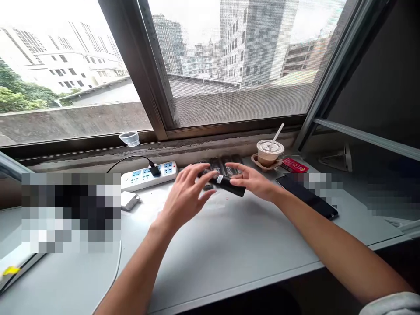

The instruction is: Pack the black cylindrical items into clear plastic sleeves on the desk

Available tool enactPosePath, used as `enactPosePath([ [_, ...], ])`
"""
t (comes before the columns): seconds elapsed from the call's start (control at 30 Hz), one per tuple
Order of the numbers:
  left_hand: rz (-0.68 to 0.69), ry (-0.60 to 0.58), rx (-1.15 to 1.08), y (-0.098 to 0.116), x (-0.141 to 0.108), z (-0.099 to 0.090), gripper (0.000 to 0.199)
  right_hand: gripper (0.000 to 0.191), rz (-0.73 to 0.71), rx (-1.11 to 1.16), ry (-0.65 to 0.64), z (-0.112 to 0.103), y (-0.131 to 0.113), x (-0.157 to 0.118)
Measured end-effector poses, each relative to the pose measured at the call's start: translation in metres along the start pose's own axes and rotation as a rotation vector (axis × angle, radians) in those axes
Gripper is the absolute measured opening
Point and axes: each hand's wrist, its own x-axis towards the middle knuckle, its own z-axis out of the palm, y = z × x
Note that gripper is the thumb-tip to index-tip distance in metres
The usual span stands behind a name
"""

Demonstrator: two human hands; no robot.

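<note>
A black, tube-like object [232, 186] with a small white label is held tilted just above the desk. My right hand [252, 180] grips its right end, the thumb against the near side and the index finger stretched out above. My left hand [187, 192] is at the other end, fingers spread and thumb apart; its fingertips overlap that end, and I cannot make out whether they touch it. Just behind lie several dark items in clear plastic wrapping [226, 165], partly hidden by my fingers.
A white power strip [138, 177] with a black plug stands left, near a small white block [130, 201]. An iced drink cup [269, 151] sits in a cardboard holder at the back right, beside a red packet [295, 165] and a black tablet [308, 197]. A clear plastic cup [130, 138] rests by the window.
</note>
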Motion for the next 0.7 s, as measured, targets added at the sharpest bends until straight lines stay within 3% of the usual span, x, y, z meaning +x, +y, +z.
enactPosePath([
  [0.07,-0.091,-0.040,-0.011,-0.001,-0.002,-0.007,0.050,0.088,-0.020,0.095,0.060,-0.004,-0.002,0.000],
  [0.2,-0.220,-0.436,-0.097,-0.006,-0.012,-0.011,0.066,0.096,-0.043,0.088,0.129,-0.006,-0.004,0.001],
  [0.27,-0.283,-0.557,-0.123,-0.009,-0.017,-0.008,0.069,0.107,-0.025,0.021,0.189,-0.007,-0.002,0.001],
  [0.37,-0.346,-0.590,-0.166,-0.012,-0.020,-0.002,0.063,0.137,0.039,-0.029,0.207,-0.007,0.003,0.002],
  [0.43,-0.375,-0.587,-0.200,-0.013,-0.019,-0.001,0.059,0.143,0.067,-0.043,0.195,-0.007,0.006,0.002],
  [0.57,-0.387,-0.590,-0.308,-0.010,-0.015,-0.003,0.055,0.137,0.034,-0.055,0.225,-0.003,0.009,0.003],
  [0.7,-0.358,-0.575,-0.401,-0.002,-0.010,-0.006,0.060,0.132,-0.064,-0.032,0.346,0.003,0.010,0.007],
])
